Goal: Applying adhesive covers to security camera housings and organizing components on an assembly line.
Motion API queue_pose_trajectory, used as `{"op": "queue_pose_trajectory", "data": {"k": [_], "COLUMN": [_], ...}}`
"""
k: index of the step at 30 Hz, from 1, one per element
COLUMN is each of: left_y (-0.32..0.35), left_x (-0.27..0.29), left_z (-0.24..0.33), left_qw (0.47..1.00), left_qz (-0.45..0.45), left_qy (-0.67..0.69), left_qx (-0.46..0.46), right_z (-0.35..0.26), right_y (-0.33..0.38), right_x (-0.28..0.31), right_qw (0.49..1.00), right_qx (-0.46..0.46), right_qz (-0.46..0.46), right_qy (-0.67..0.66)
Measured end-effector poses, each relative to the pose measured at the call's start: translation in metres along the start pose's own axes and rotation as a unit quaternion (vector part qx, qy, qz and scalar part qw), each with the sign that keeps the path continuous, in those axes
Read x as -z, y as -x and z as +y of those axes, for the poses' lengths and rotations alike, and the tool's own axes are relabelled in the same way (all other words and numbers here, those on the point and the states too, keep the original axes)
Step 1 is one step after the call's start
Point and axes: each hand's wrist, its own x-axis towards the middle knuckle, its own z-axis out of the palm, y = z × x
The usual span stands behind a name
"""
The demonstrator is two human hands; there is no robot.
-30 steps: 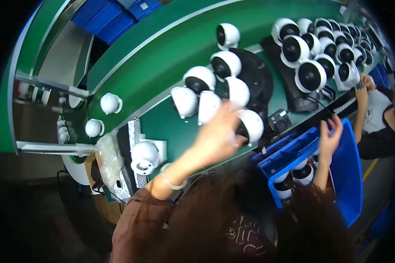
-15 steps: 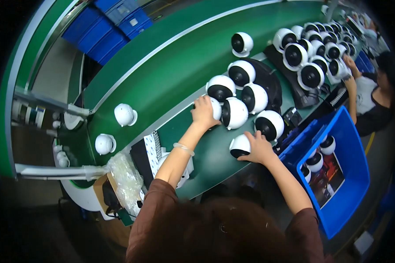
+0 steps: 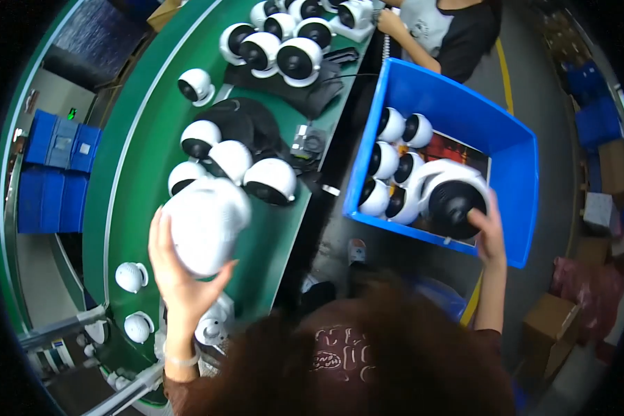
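Note:
My left hand (image 3: 182, 281) is raised over the workbench, its fingers wrapped round a white ball-shaped security camera (image 3: 204, 229) that is slightly blurred. Over the blue bin (image 3: 514, 149), my right hand (image 3: 491, 239) grips another security camera (image 3: 457, 202), whose black face shows towards me. Several white-and-black security cameras (image 3: 393, 125) stand in rows along the left side of the bin. On the bench beyond my left hand sits a small group of the same cameras (image 3: 270, 179), close to a round black pad (image 3: 246, 121).
More cameras (image 3: 299, 61) crowd the far end of the green bench (image 3: 260, 243). Two white units (image 3: 132, 276) rest by the left wall. Across the bench a co-worker's hand (image 3: 390, 22) touches a camera. Blue crates (image 3: 52, 201) are stacked left; a cardboard box (image 3: 549, 326) stands lower right.
My view has turned right. Both hands have lifted cameras off the bench; the right has swung over to the blue bin, while the left holds its camera up above the bench.

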Motion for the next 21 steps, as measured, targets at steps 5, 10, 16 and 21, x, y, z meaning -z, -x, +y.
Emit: {"op": "queue_pose_trajectory", "data": {"k": [5, 10, 16, 21], "left_y": [-0.080, -0.038, 0.017, 0.024], "left_x": [-0.143, -0.344, -0.456, -0.470], "left_z": [0.147, 0.269, 0.289, 0.275], "left_qw": [0.923, 0.887, 0.840, 0.804], "left_qz": [-0.159, -0.002, -0.092, -0.305], "left_qy": [0.293, 0.081, 0.015, -0.106], "left_qx": [-0.194, -0.456, -0.535, -0.500], "right_z": [0.015, 0.084, 0.184, 0.224], "right_y": [-0.063, -0.134, -0.174, -0.192], "right_x": [0.119, 0.147, 0.138, 0.099], "right_qw": [0.977, 0.941, 0.923, 0.889], "right_qx": [-0.080, -0.187, -0.174, -0.210], "right_qz": [0.191, 0.244, 0.240, 0.240], "right_qy": [0.050, 0.141, 0.245, 0.329]}}
